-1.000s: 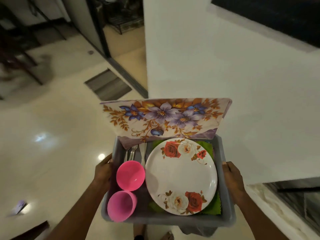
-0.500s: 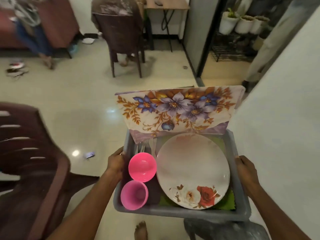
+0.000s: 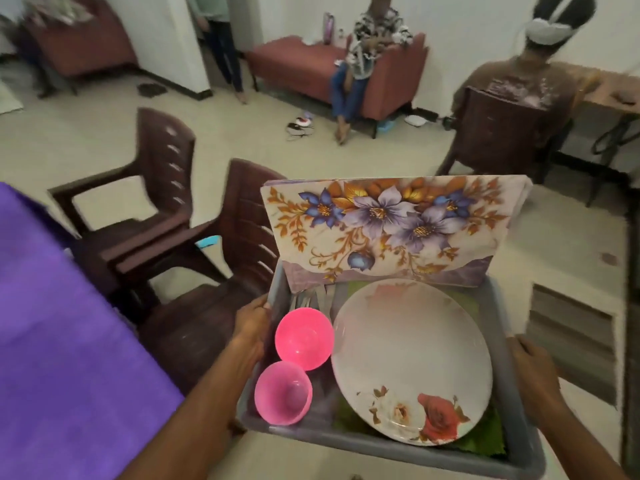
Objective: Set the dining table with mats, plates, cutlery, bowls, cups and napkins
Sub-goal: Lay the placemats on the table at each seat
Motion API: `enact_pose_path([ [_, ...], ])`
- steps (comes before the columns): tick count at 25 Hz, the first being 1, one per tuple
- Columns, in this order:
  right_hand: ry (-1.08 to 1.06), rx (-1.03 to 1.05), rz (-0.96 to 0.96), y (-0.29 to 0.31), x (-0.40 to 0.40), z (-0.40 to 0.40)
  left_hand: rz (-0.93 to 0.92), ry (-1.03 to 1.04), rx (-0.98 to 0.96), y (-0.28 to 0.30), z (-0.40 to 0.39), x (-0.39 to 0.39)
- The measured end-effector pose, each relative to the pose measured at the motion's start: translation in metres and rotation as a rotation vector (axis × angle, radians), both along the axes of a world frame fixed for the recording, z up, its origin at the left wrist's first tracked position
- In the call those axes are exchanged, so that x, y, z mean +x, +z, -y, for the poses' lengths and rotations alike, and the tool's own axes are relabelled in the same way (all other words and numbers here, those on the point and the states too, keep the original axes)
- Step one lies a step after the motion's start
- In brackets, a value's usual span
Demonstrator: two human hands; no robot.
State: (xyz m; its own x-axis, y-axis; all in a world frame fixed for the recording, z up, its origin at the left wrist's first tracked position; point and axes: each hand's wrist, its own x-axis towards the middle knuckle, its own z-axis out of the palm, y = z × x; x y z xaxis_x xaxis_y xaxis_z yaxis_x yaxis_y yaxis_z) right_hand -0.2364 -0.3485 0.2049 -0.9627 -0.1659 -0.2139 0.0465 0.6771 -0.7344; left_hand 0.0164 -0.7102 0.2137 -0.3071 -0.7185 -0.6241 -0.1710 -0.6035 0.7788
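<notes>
Fingers of the left hand curl over the left rim of a grey plastic tub, and the right hand grips the right rim the same way, so both hands carry the tub between them. At its near left lies one round pink cup, matte and tipped on its side with its mouth facing up at the camera; just beyond it sits one glossy pink bowl, nearly touching the cup. Right of these, one round, smooth white plate printed with a red rose and a white rose rests on crinkled green napkins that show at its near and far edges; their number cannot be told. Thin metal cutlery lies flat beyond the bowl, blurred, count unclear. Against the far wall of the tub stand rectangular place mats, stiff and shiny, printed with purple and blue flowers and gold leaves; several edges show at the top corner. At near left spreads a purple tablecloth. Beyond it stand two dark brown moulded plastic chairs with slotted backs on a pale tiled floor.
</notes>
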Motion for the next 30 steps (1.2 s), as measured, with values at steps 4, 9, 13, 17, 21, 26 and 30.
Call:
enact_pose_path([
  [4, 0.214, -0.065, -0.003, 0.017, -0.027, 0.089, 0.037, 0.208, -0.052, 0.017, 0.042, 0.046],
  [9, 0.445, -0.089, 0.023, 0.037, -0.036, 0.195, 0.084, 0.418, -0.084, 0.032, 0.071, 0.105],
  [13, 0.545, -0.079, 0.042, 0.051, -0.035, 0.277, 0.161, 0.513, -0.125, 0.034, 0.102, 0.139],
  [17, 0.635, -0.061, 0.019, 0.056, -0.034, 0.347, 0.136, 0.587, -0.101, 0.03, 0.135, 0.163],
  [21, 0.695, -0.012, -0.011, 0.056, -0.031, 0.418, 0.098, 0.659, -0.044, 0.023, 0.183, 0.181],
  [26, 0.761, 0.126, -0.105, 0.054, -0.023, 0.491, 0.1, 0.716, -0.007, 0.015, 0.225, 0.194],
  [30, 0.801, 0.201, -0.164, 0.043, -0.016, 0.542, 0.087, 0.707, -0.002, -0.003, 0.25, 0.205],
])
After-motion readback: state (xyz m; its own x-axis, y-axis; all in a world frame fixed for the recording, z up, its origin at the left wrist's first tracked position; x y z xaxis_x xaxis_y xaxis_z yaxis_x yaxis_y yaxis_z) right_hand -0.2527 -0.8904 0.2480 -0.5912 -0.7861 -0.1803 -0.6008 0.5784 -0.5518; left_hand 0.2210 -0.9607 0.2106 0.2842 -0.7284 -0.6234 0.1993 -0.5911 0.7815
